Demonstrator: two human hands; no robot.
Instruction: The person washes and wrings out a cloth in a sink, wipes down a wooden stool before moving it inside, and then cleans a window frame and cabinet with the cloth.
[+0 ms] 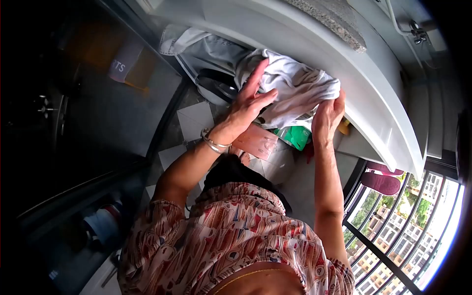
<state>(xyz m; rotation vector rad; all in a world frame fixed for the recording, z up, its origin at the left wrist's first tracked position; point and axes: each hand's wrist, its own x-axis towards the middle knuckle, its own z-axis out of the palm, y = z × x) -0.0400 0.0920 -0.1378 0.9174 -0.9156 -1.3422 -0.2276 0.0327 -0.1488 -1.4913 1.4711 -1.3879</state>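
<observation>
A crumpled white cloth (295, 81) is stretched between my two hands, below the white curved edge of a counter or basin. At its left end is my left hand (250, 101), its fingers spread and lying against the fabric, thumb apart. My right hand (328, 115) has its fingers wrapped round the cloth's right end. Part of the cloth hangs down between the hands. Behind it and to the left, a grey-white fabric (206, 44) lies over a frame.
Below the cloth are a pink container (256, 141) and a green package (296, 136). Dark glossy panels (113, 108) line the left side. Pink slippers (381, 183) rest by the barred window at right. A tap (418, 33) is at upper right.
</observation>
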